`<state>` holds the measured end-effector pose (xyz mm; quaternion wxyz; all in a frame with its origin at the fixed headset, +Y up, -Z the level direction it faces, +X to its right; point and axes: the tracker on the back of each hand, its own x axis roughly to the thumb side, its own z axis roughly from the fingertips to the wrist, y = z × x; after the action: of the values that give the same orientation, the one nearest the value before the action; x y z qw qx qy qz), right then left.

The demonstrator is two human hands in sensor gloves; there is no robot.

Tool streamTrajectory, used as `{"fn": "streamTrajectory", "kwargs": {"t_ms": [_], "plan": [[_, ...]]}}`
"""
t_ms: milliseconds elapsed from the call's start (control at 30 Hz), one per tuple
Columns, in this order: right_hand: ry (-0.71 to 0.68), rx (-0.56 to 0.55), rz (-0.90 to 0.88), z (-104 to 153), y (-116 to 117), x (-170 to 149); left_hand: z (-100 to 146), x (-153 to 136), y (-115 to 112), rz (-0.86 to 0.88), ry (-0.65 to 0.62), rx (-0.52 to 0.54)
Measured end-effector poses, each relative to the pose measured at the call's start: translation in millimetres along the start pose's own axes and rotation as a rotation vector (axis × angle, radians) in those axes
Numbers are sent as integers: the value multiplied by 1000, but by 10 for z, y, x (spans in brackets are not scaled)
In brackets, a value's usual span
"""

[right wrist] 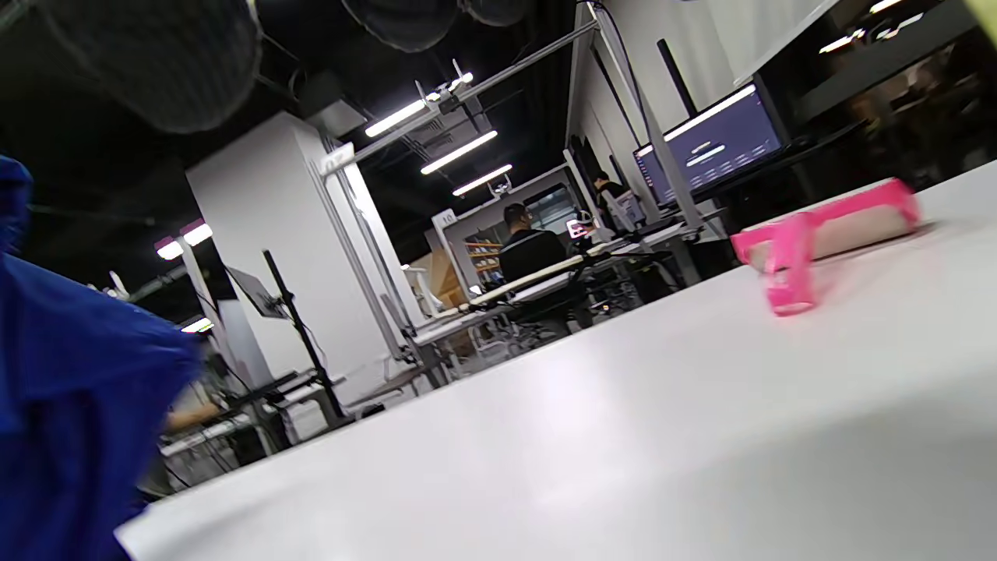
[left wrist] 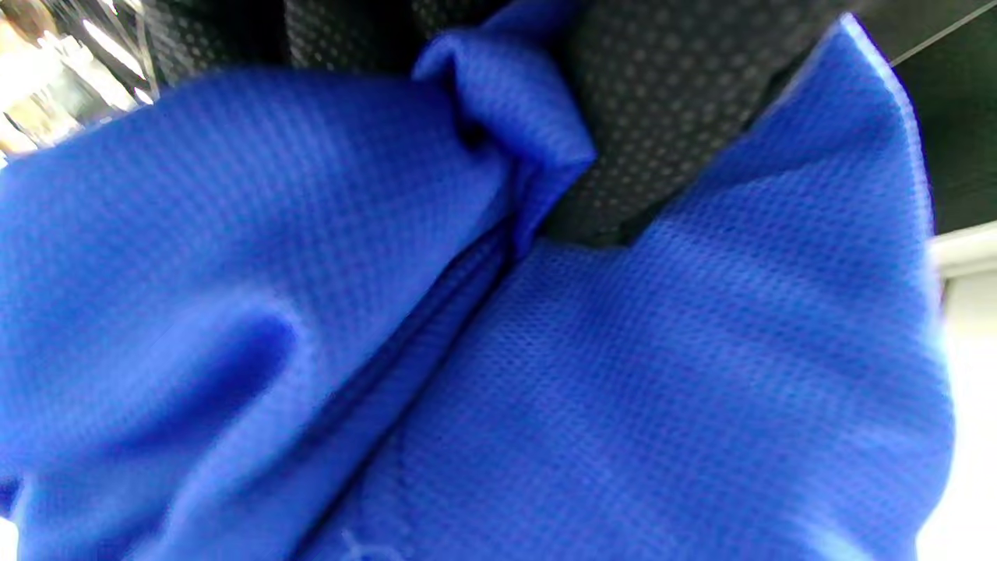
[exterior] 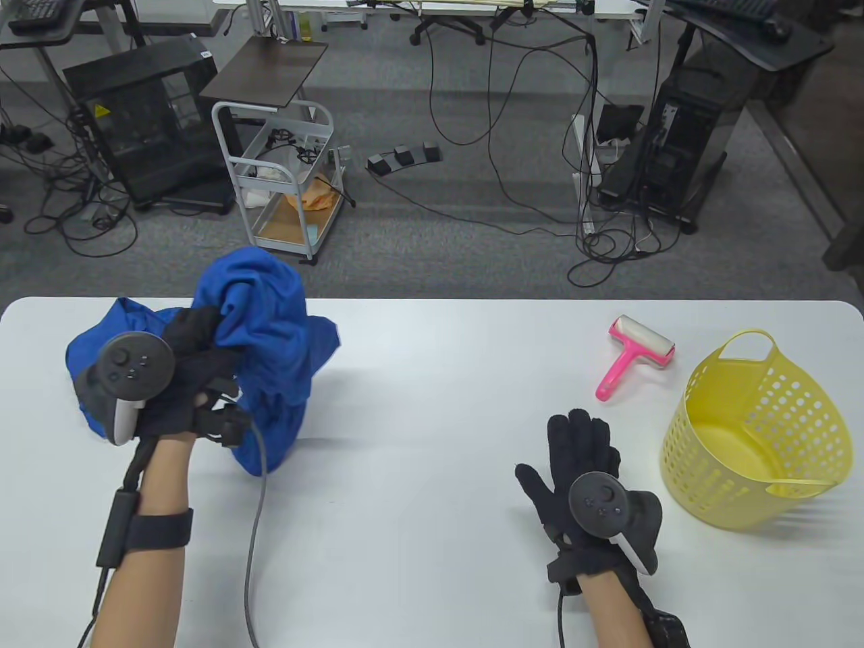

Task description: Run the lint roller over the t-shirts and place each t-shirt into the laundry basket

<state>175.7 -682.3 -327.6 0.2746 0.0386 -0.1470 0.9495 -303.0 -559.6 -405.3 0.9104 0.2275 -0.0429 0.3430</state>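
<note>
left hand gripping blue t-shirt

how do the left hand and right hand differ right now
The left hand has its fingers curled round the bunched blue t-shirt, lifting part of it off the table; the right hand lies flat on the table with straight fingers, holding nothing. The left hand is far from the lint roller; the right hand is just short of it. Both wear black gloves with trackers.
</note>
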Motion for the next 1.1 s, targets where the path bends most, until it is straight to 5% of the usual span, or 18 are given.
{"fn": "streamTrajectory", "kwargs": {"t_ms": [333, 500, 600, 700, 767, 833, 933, 1000, 1100], "plan": [[-240, 253, -421, -522, 47, 1161, 376, 1088, -538, -85, -184, -180], [-203, 277, -690, -647, 120, 1417, 581, 1525, -617, -86, -349, -219], [-212, 204, -984, -720, -29, 1396, 511, 1502, -500, -87, -456, -147], [-285, 154, -1001, -817, -217, 1405, 369, 1332, -438, 26, -309, -162], [-379, 219, -953, -879, -293, 1435, 265, 1230, -477, -45, -160, -279], [-445, 243, -964, -932, -356, 1435, 184, 1132, -552, -85, -141, -397], [-444, 344, -1102, -977, -422, 1446, 128, 958, -579, -10, -158, -346], [-422, 291, -982, -1024, -515, 1393, 138, 908, -541, 145, -114, -262], [-317, 148, -808, -1066, -723, 1186, 79, 843, -298, 118, -73, -173]]}}
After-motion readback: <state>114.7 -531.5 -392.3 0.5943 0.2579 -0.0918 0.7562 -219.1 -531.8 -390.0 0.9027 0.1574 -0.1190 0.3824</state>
